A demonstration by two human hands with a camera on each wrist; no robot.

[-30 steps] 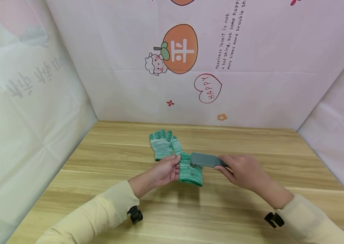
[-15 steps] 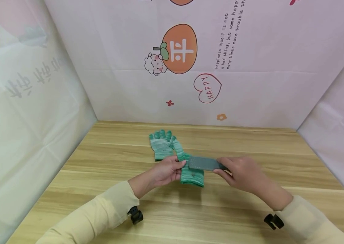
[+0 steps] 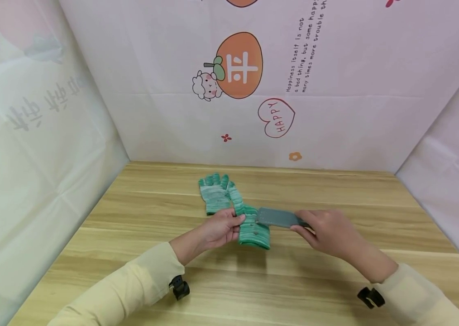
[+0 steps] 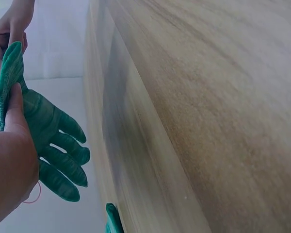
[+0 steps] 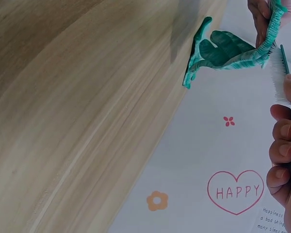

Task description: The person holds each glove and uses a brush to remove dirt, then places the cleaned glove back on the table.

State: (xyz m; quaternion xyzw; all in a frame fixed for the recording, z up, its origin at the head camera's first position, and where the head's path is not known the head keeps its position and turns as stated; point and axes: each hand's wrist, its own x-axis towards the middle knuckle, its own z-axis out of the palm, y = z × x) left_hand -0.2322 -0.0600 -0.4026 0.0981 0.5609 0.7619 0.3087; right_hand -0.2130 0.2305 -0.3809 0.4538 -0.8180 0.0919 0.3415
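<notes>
A green-and-white knit glove (image 3: 254,235) hangs above the table, pinched between the thumb and fingers of my left hand (image 3: 219,229). Small dark spots show on it near the cuff. My right hand (image 3: 332,232) grips a flat grey-backed brush (image 3: 277,218), whose end lies over the glove. Pale bristles (image 5: 278,82) face the glove in the right wrist view; whether they touch it is unclear. Seen from the left wrist, the held glove's fingers (image 4: 63,167) dangle loosely. A matching glove (image 3: 215,199) lies flat on the table behind my left hand.
The wood-grain table (image 3: 152,194) meets a white printed cloth wall (image 3: 164,127) at the back. More white cloth (image 3: 50,172) hangs along the left and right sides. Each wrist carries a black strap with a small device (image 3: 179,288).
The brush slid slightly left and down over the glove, then back to the right. The held glove shifted a little right and back. The glove on the table stayed put.
</notes>
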